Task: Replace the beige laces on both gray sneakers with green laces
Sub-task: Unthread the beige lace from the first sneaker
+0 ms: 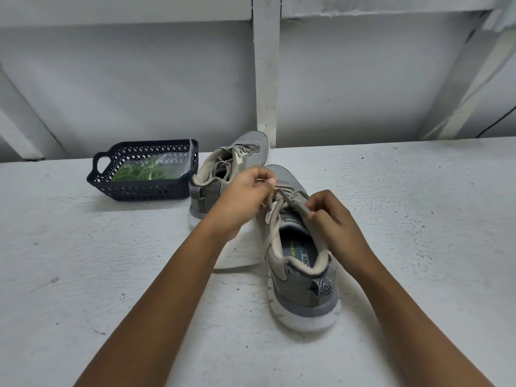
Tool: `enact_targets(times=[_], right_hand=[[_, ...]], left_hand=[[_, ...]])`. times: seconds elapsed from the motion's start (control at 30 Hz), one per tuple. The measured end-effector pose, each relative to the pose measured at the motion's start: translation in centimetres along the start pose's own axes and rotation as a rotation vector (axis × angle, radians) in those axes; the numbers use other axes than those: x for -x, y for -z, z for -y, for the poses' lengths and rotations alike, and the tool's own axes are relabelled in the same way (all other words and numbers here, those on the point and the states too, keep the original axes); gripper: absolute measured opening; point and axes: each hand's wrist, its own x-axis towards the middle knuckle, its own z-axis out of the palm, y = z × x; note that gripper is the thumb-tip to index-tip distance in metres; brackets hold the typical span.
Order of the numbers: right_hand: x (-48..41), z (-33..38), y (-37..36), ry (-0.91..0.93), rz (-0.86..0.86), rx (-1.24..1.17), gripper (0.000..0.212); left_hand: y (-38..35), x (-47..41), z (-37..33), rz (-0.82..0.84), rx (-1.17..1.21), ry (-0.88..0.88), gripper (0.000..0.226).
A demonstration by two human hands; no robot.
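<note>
The near gray sneaker (303, 283) stands directly under the fingers, heel toward the person, and its beige lace (273, 222) is still threaded through the eyelets. The left hand (242, 197) pinches a strand of that lace between thumb and curled forefinger, just above the tongue. The right hand (338, 220) pinches another strand at the shoe's right edge, its fingers curled in. One loose end trails down from the left fingers along the shoe's side.

By my judgement the task is at its very start: the first lace is only being loosened. The far gray sneaker (240, 155), just beyond the left fingers, keeps its beige lace too.

Farther left of the left fingers sits a dark blue latticed basket (145, 191). Inside lies a clear plastic bag (175, 161) holding the green laces (139, 172), seemingly untouched. Everything rests on a white painted surface (418, 224).
</note>
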Motion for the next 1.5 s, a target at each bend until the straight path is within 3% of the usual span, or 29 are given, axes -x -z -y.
enact_targets(times=[0.17, 0.3, 0.43, 0.6, 0.7, 0.93, 1.5], right_hand=[[0.0, -0.1, 0.0, -0.001, 0.002, -0.003, 0.019], [0.0, -0.1, 0.0, -0.001, 0.005, -0.010, 0.017], [0.0, -0.1, 0.1, 0.016, 0.004, -0.008, 0.016], [0.0, -0.3, 0.2, 0.030, 0.008, -0.014, 0.015], [0.0, -0.5, 0.2, 0.041, 0.019, -0.030, 0.015], [-0.2, -0.7, 0.0, 0.059, 0.016, -0.060, 0.014], [-0.2, -0.8, 0.1, 0.067, 0.030, -0.054, 0.014]], left_hand=[[-0.1, 0.2, 0.5, -0.047, 0.147, -0.010, 0.014], [0.4, 0.9, 0.8, -0.110, -0.052, -0.015, 0.006], [0.6, 1.9, 1.7, 0.023, -0.141, -0.064, 0.009], [1.9, 2.2, 1.8, 0.136, -0.021, -0.092, 0.007], [2.7, 2.3, 2.1, 0.197, 0.004, -0.090, 0.019], [1.8, 2.3, 3.1, 0.045, 0.033, -0.107, 0.017], [1.0, 2.9, 3.2, 0.010, 0.039, -0.150, 0.018]])
